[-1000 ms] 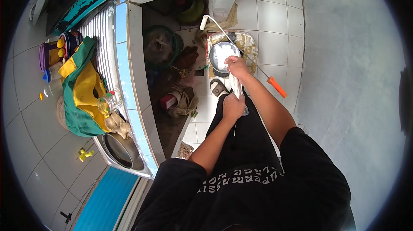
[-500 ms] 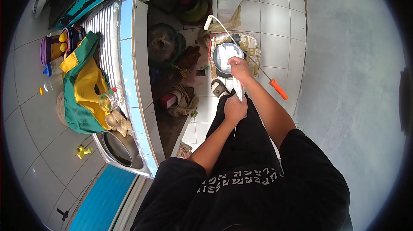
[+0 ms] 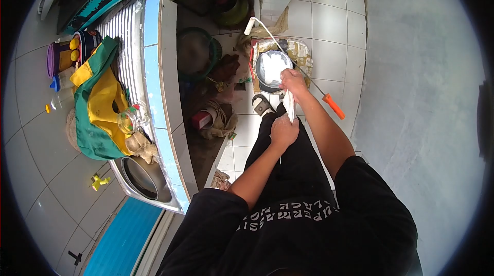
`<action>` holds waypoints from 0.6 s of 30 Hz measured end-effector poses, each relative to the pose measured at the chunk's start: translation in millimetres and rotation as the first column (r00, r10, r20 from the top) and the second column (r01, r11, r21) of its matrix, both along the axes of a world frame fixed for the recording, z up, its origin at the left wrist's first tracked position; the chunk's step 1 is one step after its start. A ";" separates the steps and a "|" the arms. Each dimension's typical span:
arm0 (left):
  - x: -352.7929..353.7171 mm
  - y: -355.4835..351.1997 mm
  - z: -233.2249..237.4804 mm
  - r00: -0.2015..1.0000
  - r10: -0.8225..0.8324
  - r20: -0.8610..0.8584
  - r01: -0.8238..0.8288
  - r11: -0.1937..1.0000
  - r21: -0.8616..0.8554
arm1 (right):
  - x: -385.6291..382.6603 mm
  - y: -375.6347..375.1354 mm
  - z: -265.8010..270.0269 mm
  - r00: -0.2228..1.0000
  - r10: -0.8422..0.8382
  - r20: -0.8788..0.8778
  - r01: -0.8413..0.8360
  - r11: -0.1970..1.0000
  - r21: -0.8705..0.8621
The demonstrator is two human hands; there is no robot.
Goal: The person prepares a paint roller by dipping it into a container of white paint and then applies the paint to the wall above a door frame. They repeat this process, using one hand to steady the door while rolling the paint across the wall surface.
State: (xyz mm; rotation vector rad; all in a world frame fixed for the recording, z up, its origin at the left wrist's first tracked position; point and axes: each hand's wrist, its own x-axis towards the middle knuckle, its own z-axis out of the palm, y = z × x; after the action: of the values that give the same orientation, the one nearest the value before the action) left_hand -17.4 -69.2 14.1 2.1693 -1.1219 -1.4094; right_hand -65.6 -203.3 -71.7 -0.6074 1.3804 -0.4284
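Note:
My left hand (image 3: 284, 130) is closed around the lower end of a narrow white bag (image 3: 289, 105), which looks like plastic. At its upper end, my right hand (image 3: 294, 80) grips the same bag, close to the rim of a round metal bowl (image 3: 258, 74). White material, powder or paste, lies heaped in the bowl (image 3: 272, 64). Beside the bowl, a long-handled paint roller (image 3: 320, 91) rests with its white roller end at the far left and its orange grip at the right. The bag's opening is hidden by my fingers.
Under the bowl lies a stained piece of cardboard (image 3: 303, 49) on the white tiled floor. To the left stands a tiled counter (image 3: 152, 70) with a sink (image 3: 163, 188), a green and yellow cloth (image 3: 98, 116) and a glass jar (image 3: 129, 120). A grey wall (image 3: 422, 96) bounds the right. My sandalled foot (image 3: 263, 105) is near the bowl.
My right hand has drawn back from over the bowl, to the right and slightly down, uncovering more white material. The left hand has shifted slightly; both still hold the bag.

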 end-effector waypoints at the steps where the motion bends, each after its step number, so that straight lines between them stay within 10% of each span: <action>1: 0.3 0.6 -1.0 1.000 -0.001 -0.001 0.001 1.000 0.001 | -0.4 0.5 -0.8 1.000 -0.019 0.019 0.019 1.000 -0.008; 18: 32.4 17.0 6.0 1.000 0.006 -0.017 -0.006 0.999 0.048 | -9.3 11.2 29.8 0.999 0.049 0.021 -0.049 0.999 -0.020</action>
State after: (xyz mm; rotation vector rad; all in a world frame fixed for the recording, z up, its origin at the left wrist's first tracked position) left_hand 15.0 -52.2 20.1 2.1866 -1.0853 -1.4641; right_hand -74.9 -192.1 -41.9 -0.6496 1.3399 -0.4077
